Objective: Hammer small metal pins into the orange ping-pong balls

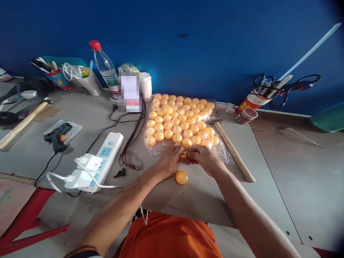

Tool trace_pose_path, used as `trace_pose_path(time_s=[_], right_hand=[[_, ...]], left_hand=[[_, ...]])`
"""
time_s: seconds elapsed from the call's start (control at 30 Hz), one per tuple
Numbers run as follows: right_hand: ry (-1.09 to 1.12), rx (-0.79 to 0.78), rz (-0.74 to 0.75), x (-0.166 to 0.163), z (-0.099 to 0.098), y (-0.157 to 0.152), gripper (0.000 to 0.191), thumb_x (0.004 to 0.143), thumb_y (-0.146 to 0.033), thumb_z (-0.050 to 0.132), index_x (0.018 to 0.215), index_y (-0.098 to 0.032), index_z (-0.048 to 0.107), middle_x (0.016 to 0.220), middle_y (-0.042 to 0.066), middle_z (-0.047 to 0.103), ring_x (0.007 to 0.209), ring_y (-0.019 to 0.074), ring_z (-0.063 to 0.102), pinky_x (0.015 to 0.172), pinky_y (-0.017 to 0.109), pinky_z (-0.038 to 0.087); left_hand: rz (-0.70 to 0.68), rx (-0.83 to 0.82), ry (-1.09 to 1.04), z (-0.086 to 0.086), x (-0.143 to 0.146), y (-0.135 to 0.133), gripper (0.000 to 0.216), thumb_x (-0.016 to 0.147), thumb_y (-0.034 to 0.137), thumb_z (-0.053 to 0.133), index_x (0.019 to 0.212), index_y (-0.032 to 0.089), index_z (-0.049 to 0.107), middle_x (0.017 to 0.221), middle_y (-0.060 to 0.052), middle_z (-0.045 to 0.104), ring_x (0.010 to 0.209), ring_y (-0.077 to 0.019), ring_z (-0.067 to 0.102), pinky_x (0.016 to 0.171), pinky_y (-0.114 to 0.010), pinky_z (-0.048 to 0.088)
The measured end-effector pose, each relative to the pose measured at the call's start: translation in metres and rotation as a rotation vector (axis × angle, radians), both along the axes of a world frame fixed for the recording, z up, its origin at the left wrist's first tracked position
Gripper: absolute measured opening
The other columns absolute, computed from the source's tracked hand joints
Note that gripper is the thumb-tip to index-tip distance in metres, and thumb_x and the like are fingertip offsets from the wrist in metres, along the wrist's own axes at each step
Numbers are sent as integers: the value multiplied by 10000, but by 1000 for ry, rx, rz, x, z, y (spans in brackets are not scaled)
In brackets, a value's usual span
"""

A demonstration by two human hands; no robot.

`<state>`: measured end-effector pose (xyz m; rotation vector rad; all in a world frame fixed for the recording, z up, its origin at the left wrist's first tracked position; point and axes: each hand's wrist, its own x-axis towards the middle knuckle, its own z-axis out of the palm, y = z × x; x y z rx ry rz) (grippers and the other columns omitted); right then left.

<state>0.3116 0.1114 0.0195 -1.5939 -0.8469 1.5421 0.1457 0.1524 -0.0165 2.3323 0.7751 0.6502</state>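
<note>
My left hand (pixel 170 159) and my right hand (pixel 204 158) meet at the front edge of a clear plastic bag. Between their fingertips is a small orange ball (pixel 184 154) with a dark spot on its upper side; what the spot is I cannot make out. The fingers of both hands are closed about this ball and partly cover it. Just below my hands, a single orange ball (pixel 181 177) lies loose on the table. Beyond them, many similar orange balls (pixel 176 129) sit in rows on or in the crinkled clear plastic bag (pixel 158 147).
A wooden stick (pixel 235 152) lies right of the bag. To the left are a white power strip (pixel 107 157) with plugged chargers, black cables and a glue gun (pixel 56 137). Along the blue wall stand a bottle (pixel 106 70), a white cup (pixel 146 87) and a red tool cup (pixel 252 102).
</note>
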Motion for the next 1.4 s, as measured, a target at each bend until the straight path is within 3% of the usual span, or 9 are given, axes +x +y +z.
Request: trace_pose_path(time_s=[0.3, 0.6, 0.9, 1.03, 1.13, 1.2, 1.3, 1.4], right_hand=[[-78, 10, -24, 0, -2, 1, 290, 672, -260, 797, 631, -219, 513, 511, -16, 602, 549, 164, 586, 631, 338, 494], [-41, 11, -2, 3, -1, 2, 317, 618, -316, 800, 647, -225, 497, 501, -29, 584, 540, 155, 580, 609, 325, 482], [-134, 245, -109, 28, 8, -6, 193, 709, -336, 660, 830, -204, 587, 502, -84, 445, 469, 87, 393, 516, 254, 322], [-511, 304, -206, 48, 9, -4, 183, 764, -362, 612, 853, -204, 637, 583, -28, 525, 543, 132, 452, 555, 281, 367], [-955, 285, -315, 72, 5, -1, 187, 785, -326, 574, 869, -193, 675, 835, 61, 654, 726, 193, 561, 704, 327, 450], [-1173, 232, -362, 88, -1, 1, 254, 794, -307, 563, 972, -177, 689, 1010, 122, 657, 877, 245, 587, 816, 372, 461], [-1314, 68, -295, 106, -11, 3, 401, 834, -343, 545, 1173, -159, 654, 1130, 174, 632, 1011, 301, 583, 876, 424, 449], [-1337, -90, -162, 111, -17, 4, 433, 843, -387, 545, 1192, -155, 656, 1153, 199, 624, 1031, 328, 596, 852, 427, 455]], left_hand=[[-14, -19, -11, 0, 1, 0, 239, 900, 129, 514, 1128, 188, 556, 1102, -95, 594, 1082, -245, 553, 937, -408, 496], [5, -62, -21, 3, 1, 0, 246, 883, 123, 537, 1112, 207, 573, 1124, -84, 602, 1107, -248, 556, 951, -416, 496], [49, -73, -12, 4, 0, -1, 375, 813, 88, 581, 1169, 206, 572, 1169, -95, 610, 1094, -239, 580, 935, -415, 518], [50, -30, -37, 1, 0, 0, 392, 807, 94, 578, 1184, 200, 567, 1195, -101, 613, 1127, -242, 577, 987, -428, 506], [43, 16, -57, 0, -1, 0, 424, 794, 83, 570, 1202, 200, 566, 1192, -101, 619, 1130, -244, 580, 1001, -429, 505], [46, 41, -55, -1, -2, -1, 446, 794, 74, 561, 1221, 204, 560, 1173, -100, 625, 1124, -245, 584, 1002, -430, 506], [50, 74, -44, -3, -2, 0, 481, 781, 45, 543, 1237, 198, 554, 1157, -103, 620, 1117, -245, 588, 1002, -425, 509], [47, 104, -41, -4, -2, 0, 489, 773, 32, 538, 1241, 174, 553, 1159, -117, 610, 1112, -246, 590, 1005, -423, 509]])
